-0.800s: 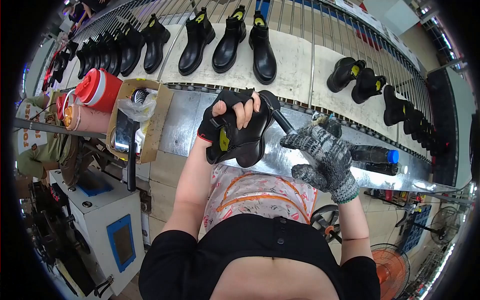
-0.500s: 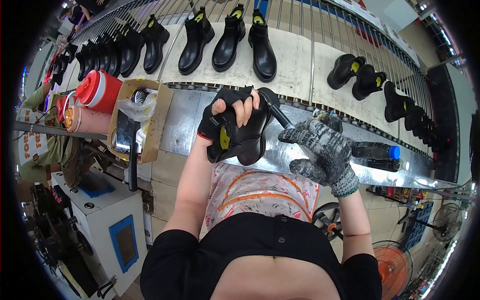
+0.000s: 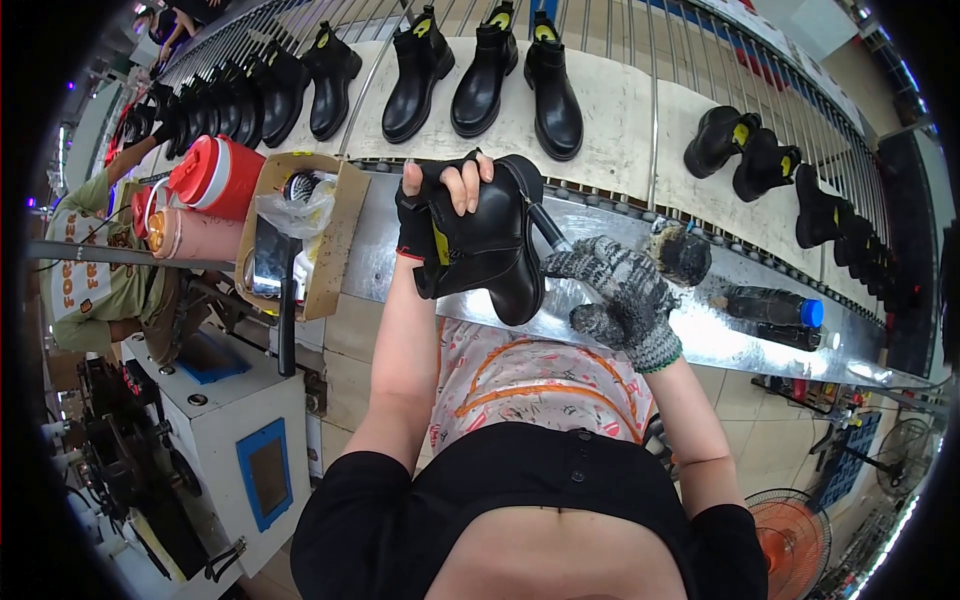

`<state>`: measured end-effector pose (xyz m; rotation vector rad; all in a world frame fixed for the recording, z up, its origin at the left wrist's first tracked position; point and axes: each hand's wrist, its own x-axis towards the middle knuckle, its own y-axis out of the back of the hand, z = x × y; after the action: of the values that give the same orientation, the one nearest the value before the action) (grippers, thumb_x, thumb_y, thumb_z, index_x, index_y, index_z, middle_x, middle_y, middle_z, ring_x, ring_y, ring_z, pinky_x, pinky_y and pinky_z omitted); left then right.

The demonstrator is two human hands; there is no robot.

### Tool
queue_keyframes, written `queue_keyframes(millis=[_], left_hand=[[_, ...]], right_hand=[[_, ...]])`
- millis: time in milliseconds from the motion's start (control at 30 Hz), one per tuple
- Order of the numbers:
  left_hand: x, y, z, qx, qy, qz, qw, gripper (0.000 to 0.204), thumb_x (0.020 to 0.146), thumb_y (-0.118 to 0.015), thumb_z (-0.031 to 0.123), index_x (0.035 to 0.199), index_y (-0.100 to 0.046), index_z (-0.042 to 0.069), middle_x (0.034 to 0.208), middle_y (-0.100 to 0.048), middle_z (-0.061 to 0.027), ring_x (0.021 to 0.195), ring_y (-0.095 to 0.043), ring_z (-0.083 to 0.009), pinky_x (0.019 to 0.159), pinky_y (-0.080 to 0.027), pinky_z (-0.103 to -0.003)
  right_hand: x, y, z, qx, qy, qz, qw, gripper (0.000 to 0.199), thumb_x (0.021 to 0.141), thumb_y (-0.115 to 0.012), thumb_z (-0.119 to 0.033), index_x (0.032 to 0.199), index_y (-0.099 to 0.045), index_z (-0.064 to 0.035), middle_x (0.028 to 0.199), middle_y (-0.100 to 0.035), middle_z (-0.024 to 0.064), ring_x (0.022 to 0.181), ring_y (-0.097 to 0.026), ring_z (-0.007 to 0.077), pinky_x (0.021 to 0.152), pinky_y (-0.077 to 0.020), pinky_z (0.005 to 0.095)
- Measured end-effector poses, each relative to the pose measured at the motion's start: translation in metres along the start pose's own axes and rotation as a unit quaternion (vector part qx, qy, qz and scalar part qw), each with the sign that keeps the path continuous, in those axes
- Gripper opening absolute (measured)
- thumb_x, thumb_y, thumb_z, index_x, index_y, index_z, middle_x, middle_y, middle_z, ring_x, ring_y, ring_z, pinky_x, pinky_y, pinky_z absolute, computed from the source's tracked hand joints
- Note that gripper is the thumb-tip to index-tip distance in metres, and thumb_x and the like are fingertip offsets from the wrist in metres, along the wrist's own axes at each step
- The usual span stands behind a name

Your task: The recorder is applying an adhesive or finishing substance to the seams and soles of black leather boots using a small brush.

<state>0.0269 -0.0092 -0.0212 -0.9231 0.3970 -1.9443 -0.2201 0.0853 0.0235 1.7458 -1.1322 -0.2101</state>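
A black ankle boot [image 3: 490, 235] with a yellow-green lining is held up over the metal bench by my left hand [image 3: 462, 188], which wears a black fingerless glove. The hand's fingers wrap over the boot's upper. In a grey knitted glove, my right hand [image 3: 618, 295] closes round a slim dark brush-like tool [image 3: 546, 224]. Its tip meets the boot near the sole edge; the tip itself is too small to make out. Just beyond the right hand lies a round, dark, stained pot [image 3: 684, 254].
Black boots [image 3: 555, 95] stand in a row on the white conveyor boards [image 3: 625, 110] behind the bench. To the right lie dark bottles, one blue-capped [image 3: 770, 303]. At left are a cardboard box [image 3: 345, 215] of tools, red jugs [image 3: 215, 175] and another person [image 3: 95, 265].
My view has shifted slightly. Both hands have moved left over the bench with the boot and the tool, and the boot has tilted. The dark pot is now in plainer sight.
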Motion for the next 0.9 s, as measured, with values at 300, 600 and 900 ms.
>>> queue_keyframes(millis=[300,600,900], left_hand=[[-0.002,0.029,0.001,-0.033,-0.029,0.028,0.999,0.071,0.094,-0.025,0.063,0.053,-0.046,0.009,0.06,-0.044,-0.0032,0.085,-0.038,-0.0208,0.091,-0.029,-0.033],[-0.007,0.054,0.003,-0.059,-0.036,0.006,0.998,0.072,0.093,-0.023,0.065,0.058,-0.05,0.008,0.066,-0.046,-0.0036,0.089,-0.039,-0.0213,0.095,-0.027,-0.034],[-0.012,0.06,0.004,-0.087,-0.024,0.049,0.995,0.074,0.093,-0.021,0.066,0.06,-0.05,0.007,0.069,-0.047,-0.0045,0.095,-0.042,-0.0228,0.098,-0.028,-0.035]], right_hand=[[0.0,-0.032,0.006,-0.061,0.029,0.026,0.997,0.047,0.072,-0.066,-0.033,0.118,-0.063,-0.0258,0.084,-0.056,0.0021,0.075,-0.059,0.0178,0.061,-0.0468,0.0316],[-0.009,-0.045,0.01,0.042,-0.005,-0.023,0.999,0.044,0.083,-0.048,-0.042,0.118,-0.064,-0.02,0.099,-0.062,0.0092,0.083,-0.059,0.0276,0.07,-0.0471,0.0382],[-0.003,-0.037,0.018,0.148,0.018,-0.019,0.989,0.028,0.079,-0.061,-0.021,0.106,-0.067,-0.017,0.097,-0.066,0.005,0.084,-0.062,0.0249,0.075,-0.0507,0.0352]])
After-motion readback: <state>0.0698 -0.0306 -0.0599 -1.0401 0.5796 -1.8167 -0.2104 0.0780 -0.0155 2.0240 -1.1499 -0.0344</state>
